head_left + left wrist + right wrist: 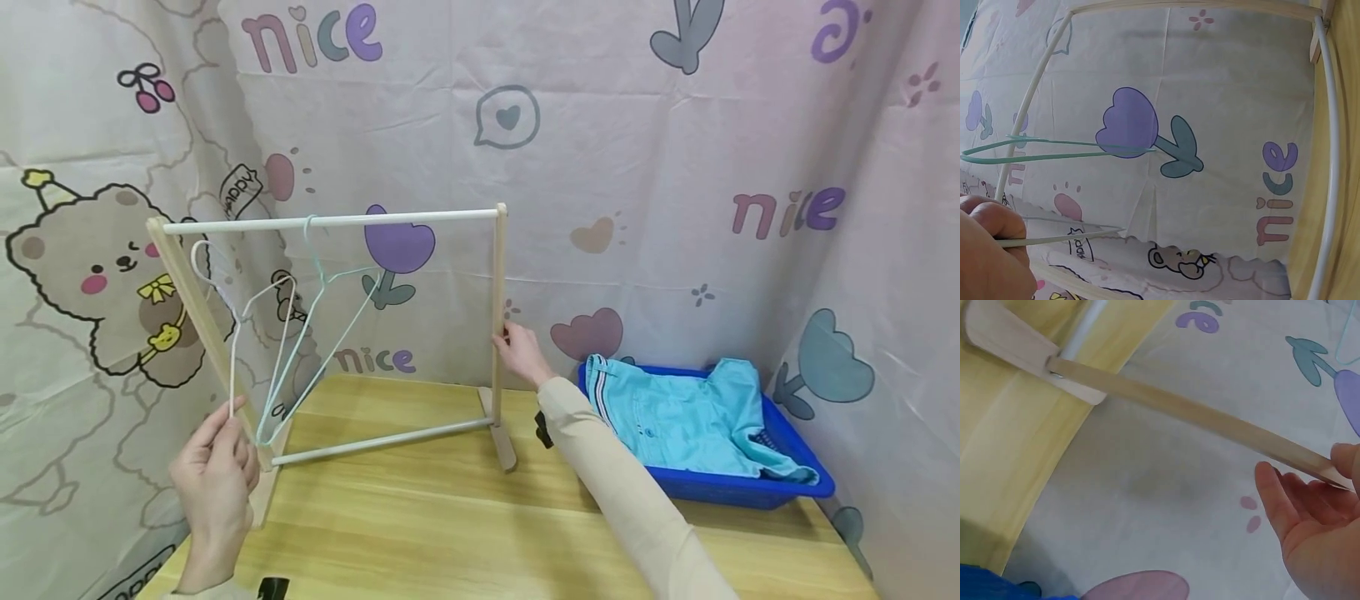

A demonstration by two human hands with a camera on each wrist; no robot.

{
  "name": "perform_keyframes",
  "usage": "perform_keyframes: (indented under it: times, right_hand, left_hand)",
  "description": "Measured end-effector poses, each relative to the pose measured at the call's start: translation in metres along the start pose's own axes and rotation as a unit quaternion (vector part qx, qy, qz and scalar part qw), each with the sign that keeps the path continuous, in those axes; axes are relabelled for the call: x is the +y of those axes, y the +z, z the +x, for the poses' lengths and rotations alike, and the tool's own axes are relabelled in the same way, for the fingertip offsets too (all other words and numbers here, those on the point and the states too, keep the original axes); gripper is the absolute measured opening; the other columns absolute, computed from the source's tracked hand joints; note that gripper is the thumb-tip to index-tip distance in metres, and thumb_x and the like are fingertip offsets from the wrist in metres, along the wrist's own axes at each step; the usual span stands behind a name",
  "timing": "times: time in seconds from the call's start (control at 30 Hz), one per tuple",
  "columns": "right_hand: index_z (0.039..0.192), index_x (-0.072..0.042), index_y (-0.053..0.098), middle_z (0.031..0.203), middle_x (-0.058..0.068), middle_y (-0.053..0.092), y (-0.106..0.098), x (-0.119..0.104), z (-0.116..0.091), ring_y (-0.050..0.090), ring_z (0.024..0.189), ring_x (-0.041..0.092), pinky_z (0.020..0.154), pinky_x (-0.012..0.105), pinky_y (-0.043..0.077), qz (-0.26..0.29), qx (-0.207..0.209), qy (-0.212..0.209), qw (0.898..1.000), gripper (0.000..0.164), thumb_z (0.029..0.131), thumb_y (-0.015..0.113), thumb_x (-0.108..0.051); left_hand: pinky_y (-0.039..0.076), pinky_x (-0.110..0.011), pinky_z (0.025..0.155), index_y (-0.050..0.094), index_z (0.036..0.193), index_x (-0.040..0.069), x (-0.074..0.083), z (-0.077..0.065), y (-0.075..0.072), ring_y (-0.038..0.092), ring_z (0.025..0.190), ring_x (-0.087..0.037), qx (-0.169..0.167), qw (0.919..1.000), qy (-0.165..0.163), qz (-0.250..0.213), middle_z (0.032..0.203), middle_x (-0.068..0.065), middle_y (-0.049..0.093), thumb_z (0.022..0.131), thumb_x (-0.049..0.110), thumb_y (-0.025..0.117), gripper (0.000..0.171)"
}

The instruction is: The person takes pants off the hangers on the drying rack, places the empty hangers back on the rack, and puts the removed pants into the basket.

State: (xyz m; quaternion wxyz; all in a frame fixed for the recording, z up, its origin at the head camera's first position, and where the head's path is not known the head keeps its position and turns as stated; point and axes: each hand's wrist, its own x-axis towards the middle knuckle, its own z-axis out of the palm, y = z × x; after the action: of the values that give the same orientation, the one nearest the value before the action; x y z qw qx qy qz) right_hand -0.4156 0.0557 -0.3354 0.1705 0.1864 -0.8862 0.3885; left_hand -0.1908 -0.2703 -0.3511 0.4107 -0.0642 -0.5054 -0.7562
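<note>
A small clothes rack (420, 217) with white rails and wooden posts stands on the table. My left hand (217, 467) pinches the lower end of a white hanger (237, 321) by the rack's left post. This hanger's hook shows just below the top rail. To its right a mint-green hanger (323, 279) hangs by its hook from that rail. My right hand (525, 354) holds the rack's right post (1210, 422), the thumb on one side and fingers behind. In the left wrist view, the white hanger (1054, 239) sticks out from between my fingers.
At the right of the wooden table (420, 525) stands a blue basket (720, 495). A turquoise garment (675, 417) with a striped band and a button lies in it, partly over the rim. A printed curtain (645, 150) hangs close behind and at both sides.
</note>
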Motion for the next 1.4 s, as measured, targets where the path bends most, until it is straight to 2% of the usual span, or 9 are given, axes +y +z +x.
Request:
perform_keyframes:
  times: [0.1,0.27,0.33,0.5,0.67,0.87,1.03,1.3,1.4]
  right_hand:
    - [0.107,-0.003,0.055,0.102,0.012,0.061,-0.001,-0.003,0.005,0.059,0.093,0.024,0.078,0.033,0.049,-0.004,0.006,0.006,1.000,0.018,0.094,0.051,-0.015]
    - [0.099,-0.003,0.051,0.086,0.011,0.060,0.003,-0.007,0.007,0.058,0.073,0.021,0.061,0.030,0.049,-0.015,-0.001,0.010,1.000,0.012,0.095,0.047,-0.014]
    - [0.098,-0.003,0.051,0.083,0.011,0.059,0.005,-0.007,0.007,0.057,0.070,0.021,0.058,0.029,0.048,-0.019,0.003,0.005,1.000,0.011,0.095,0.047,-0.013]
    - [0.101,-0.001,0.052,0.087,0.013,0.062,0.012,-0.007,0.009,0.061,0.078,0.024,0.066,0.032,0.051,-0.043,0.020,-0.023,0.999,0.012,0.095,0.048,-0.011]
    - [0.100,-0.001,0.050,0.085,0.013,0.062,0.016,-0.012,0.009,0.061,0.075,0.024,0.066,0.033,0.051,-0.059,0.018,-0.047,0.997,0.011,0.095,0.047,-0.010]
    - [0.104,-0.001,0.050,0.088,0.014,0.062,0.014,-0.012,0.008,0.061,0.077,0.024,0.066,0.033,0.052,-0.043,0.016,-0.046,0.998,0.012,0.095,0.046,-0.009]
    - [0.106,0.000,0.051,0.090,0.016,0.063,0.010,-0.009,0.006,0.062,0.080,0.026,0.069,0.034,0.052,-0.038,0.025,-0.042,0.998,0.015,0.095,0.046,-0.009]
    - [0.111,0.001,0.050,0.096,0.018,0.063,0.007,-0.005,0.005,0.062,0.088,0.030,0.076,0.037,0.051,-0.055,0.039,-0.041,0.997,0.020,0.095,0.046,-0.010]
    - [0.112,0.001,0.050,0.098,0.019,0.063,0.006,-0.005,0.005,0.061,0.091,0.030,0.078,0.038,0.050,-0.057,0.039,-0.039,0.997,0.021,0.095,0.046,-0.011]
  left_hand:
    - [0.005,-0.028,0.024,0.050,0.116,-0.016,0.002,0.002,0.001,0.013,0.028,-0.015,-0.006,1.0000,0.005,-0.004,0.042,-0.002,0.026,0.094,0.004,0.048,0.030]
    - [0.005,-0.028,0.024,0.051,0.116,-0.015,0.006,0.005,0.003,0.013,0.028,-0.015,-0.006,1.0000,0.004,-0.001,0.042,-0.002,0.026,0.094,0.005,0.047,0.030]
    - [0.005,-0.028,0.024,0.051,0.116,-0.015,0.008,0.006,0.005,0.013,0.029,-0.016,-0.006,1.0000,0.004,-0.002,0.043,-0.002,0.026,0.094,0.004,0.047,0.029]
    - [0.004,-0.028,0.025,0.052,0.114,-0.015,0.012,0.010,0.007,0.013,0.031,-0.015,0.011,0.9999,0.001,-0.008,0.044,-0.002,0.028,0.093,0.001,0.047,0.027]
    - [0.004,-0.028,0.025,0.054,0.113,-0.013,0.016,0.014,0.006,0.014,0.030,-0.015,0.030,0.9995,0.001,-0.007,0.043,-0.003,0.028,0.093,0.002,0.049,0.026]
    - [0.004,-0.029,0.025,0.055,0.115,-0.009,0.022,0.019,0.010,0.014,0.028,-0.015,0.017,0.9995,-0.007,0.026,0.043,-0.002,0.026,0.094,0.010,0.050,0.029]
    - [0.003,-0.030,0.026,0.056,0.113,-0.008,0.026,0.024,0.018,0.015,0.029,-0.014,0.015,0.9995,-0.024,0.017,0.043,-0.002,0.026,0.093,0.011,0.051,0.028]
    - [0.003,-0.030,0.028,0.057,0.111,-0.007,0.030,0.039,0.028,0.016,0.028,-0.013,0.020,0.9996,-0.015,0.011,0.044,-0.002,0.026,0.094,0.010,0.049,0.026]
    - [0.002,-0.030,0.029,0.058,0.111,-0.006,0.032,0.044,0.031,0.017,0.028,-0.013,0.025,0.9992,-0.030,0.005,0.044,-0.003,0.027,0.094,0.010,0.050,0.025]
